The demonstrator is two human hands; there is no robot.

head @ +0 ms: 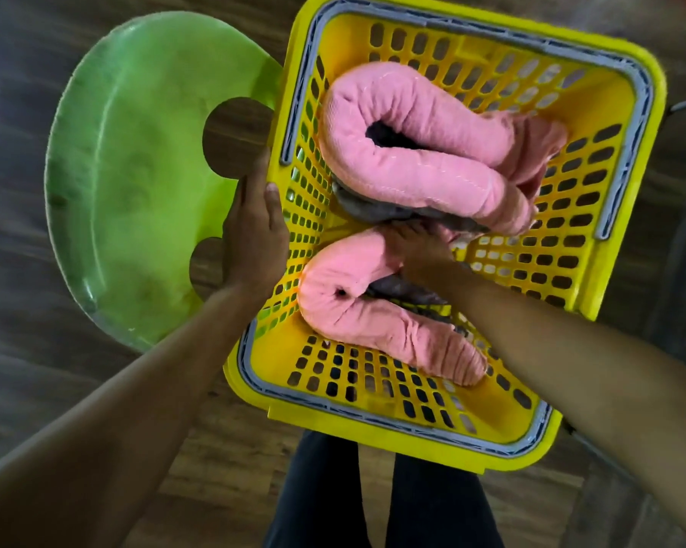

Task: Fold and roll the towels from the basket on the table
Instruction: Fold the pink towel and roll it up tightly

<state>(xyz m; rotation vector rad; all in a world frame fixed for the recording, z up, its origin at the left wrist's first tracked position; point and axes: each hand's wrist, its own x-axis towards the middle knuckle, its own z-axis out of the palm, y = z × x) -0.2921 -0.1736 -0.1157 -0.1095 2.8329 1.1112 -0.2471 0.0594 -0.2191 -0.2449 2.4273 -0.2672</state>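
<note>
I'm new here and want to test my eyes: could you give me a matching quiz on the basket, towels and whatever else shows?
Things:
1 basket
2 upper rolled towel
3 plastic seat
4 left hand

Matches:
A green
B holding the basket's rim
C yellow
D pink

Pairs: 1-C, 2-D, 3-A, 4-B.

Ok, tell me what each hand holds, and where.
Left hand grips the basket by its side rim; right hand is among the towels, its hold hidden.
</note>
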